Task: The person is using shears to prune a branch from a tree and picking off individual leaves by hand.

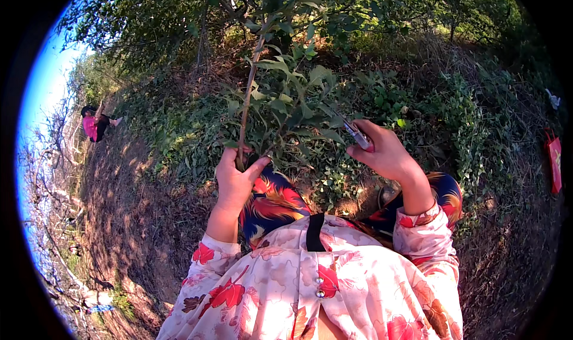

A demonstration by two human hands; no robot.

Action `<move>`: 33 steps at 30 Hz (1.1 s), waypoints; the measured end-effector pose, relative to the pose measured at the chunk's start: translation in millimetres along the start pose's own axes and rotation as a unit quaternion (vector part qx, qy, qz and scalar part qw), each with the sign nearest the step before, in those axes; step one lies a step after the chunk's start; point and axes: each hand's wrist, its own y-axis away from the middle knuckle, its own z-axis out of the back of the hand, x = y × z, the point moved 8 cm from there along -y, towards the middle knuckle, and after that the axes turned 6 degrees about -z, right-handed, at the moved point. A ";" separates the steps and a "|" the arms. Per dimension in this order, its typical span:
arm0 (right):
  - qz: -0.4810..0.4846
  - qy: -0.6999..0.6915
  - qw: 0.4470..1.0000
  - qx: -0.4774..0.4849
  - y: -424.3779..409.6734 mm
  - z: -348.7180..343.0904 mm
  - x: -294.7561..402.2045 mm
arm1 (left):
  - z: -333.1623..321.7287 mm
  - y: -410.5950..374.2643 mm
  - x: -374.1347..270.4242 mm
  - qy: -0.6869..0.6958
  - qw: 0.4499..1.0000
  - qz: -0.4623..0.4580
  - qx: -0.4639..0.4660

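Note:
My left hand [237,176] grips the lower end of a leafy branch [249,94], its thumb laid across near the base. The branch's bare brown stem rises steeply away from me, with green leaves [291,98] spreading to its right. My right hand [385,150] is closed around a small metal hand tool [357,134] with a red part at the grip. The tool's front end points up and left toward the leaves; its exact kind is hard to make out. A gap separates the tool from the stem.
Low green plants [461,103] and dry grass cover the ground before my bent knees. Trees [385,13] stand beyond. A red bag [554,161] lies at far right. Another person [95,123] in a pink top is at far left, near bare branches [58,197].

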 end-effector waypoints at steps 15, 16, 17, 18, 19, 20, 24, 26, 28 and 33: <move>0.030 -0.029 0.998 -0.044 0.3 -0.9 7.2 | -13.9 5.4 -2.3 0.005 0.998 0.009 0.055; 0.028 -0.033 0.998 -0.050 0.2 -0.5 6.6 | -15.1 6.0 4.8 0.015 0.998 0.021 0.058; 0.025 -0.036 0.997 -0.055 0.3 0.2 6.2 | -16.0 6.3 9.3 0.025 0.997 0.033 0.061; 0.018 -0.028 0.997 -0.068 0.0 2.3 4.8 | -15.2 5.9 7.7 0.041 0.997 0.033 0.053; 0.010 -0.020 0.996 -0.082 -0.8 4.7 3.6 | -14.5 5.2 4.6 0.056 0.997 0.033 0.045; 0.003 -0.012 0.995 -0.095 -1.6 7.1 2.3 | -13.7 4.6 3.1 0.072 0.996 0.033 0.037; -0.040 -0.132 0.976 -0.168 -8.4 20.0 -19.7 | -12.1 3.7 8.8 0.070 0.995 0.060 0.048; -0.047 -0.167 0.964 -0.201 -5.7 27.2 -32.2 | -10.9 2.1 8.5 0.089 0.992 0.071 0.049; -0.039 -0.158 0.963 -0.214 -3.3 33.4 -20.5 | -9.9 1.7 11.8 0.127 0.987 0.079 0.055; 0.122 -0.065 0.975 -0.176 30.1 5.3 45.7 | -19.6 -11.4 3.2 0.240 0.963 0.092 0.079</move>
